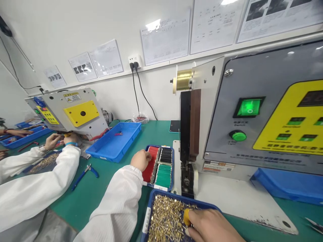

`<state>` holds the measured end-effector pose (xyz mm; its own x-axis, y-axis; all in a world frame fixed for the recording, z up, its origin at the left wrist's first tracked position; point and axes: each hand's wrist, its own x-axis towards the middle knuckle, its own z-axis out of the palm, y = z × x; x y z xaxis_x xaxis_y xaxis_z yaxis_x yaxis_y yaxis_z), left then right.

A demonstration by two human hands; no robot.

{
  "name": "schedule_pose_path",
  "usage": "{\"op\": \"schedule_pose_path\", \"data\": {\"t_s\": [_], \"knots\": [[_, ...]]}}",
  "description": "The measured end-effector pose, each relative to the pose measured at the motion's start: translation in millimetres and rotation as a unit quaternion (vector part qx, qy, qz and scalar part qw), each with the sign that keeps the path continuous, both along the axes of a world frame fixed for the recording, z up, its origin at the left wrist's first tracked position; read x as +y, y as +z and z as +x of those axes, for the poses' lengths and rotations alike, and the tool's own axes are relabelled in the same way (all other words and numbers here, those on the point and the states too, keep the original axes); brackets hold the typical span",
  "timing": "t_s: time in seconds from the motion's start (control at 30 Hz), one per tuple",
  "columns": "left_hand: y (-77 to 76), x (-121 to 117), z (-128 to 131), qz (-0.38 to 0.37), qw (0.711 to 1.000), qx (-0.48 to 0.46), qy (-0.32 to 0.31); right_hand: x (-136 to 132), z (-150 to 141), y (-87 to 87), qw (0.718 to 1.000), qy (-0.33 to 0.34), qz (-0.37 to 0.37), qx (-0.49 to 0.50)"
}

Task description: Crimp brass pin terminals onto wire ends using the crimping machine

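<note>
My left hand (141, 160) reaches over the red wires (151, 160) in a divided blue tray (173, 161). Its fingers are curled together at the wires; what is between them is hidden. Short black wires (166, 155) and green wires (163, 175) fill the other visible compartments. My right hand (212, 224), with a yellow finger cot (186, 217) on one finger, dips into a blue tray (151, 201) heaped with small brass-coloured metal terminals (166, 215). Thumb and finger are bent close together, and anything they pinch is too small to make out.
A grey machine (227, 134) with a lit green switch and wire spool (184, 80) stands right of the trays. A blue bin (116, 141) and blue-handled pliers (84, 176) lie left. Beyond, a co-worker's white sleeves (63, 171) reach toward another machine (75, 111).
</note>
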<state>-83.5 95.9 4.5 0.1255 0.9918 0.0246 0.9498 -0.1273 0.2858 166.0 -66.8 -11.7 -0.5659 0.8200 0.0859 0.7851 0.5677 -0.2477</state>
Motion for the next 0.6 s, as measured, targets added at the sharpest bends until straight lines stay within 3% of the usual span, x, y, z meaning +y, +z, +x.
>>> {"op": "schedule_pose_path", "data": {"t_s": [0.27, 0.6], "knots": [[-3.4, 1.2, 1.2, 0.016, 1.000, -0.001, 0.002, 0.2, -1.0, -4.1, 1.000, 0.011, 0.021, 0.012], [-5.0, 2.0, 1.1, 0.028, 1.000, 0.013, 0.003, 0.6, 1.5, -9.0, 0.991, 0.003, 0.041, 0.126]]}}
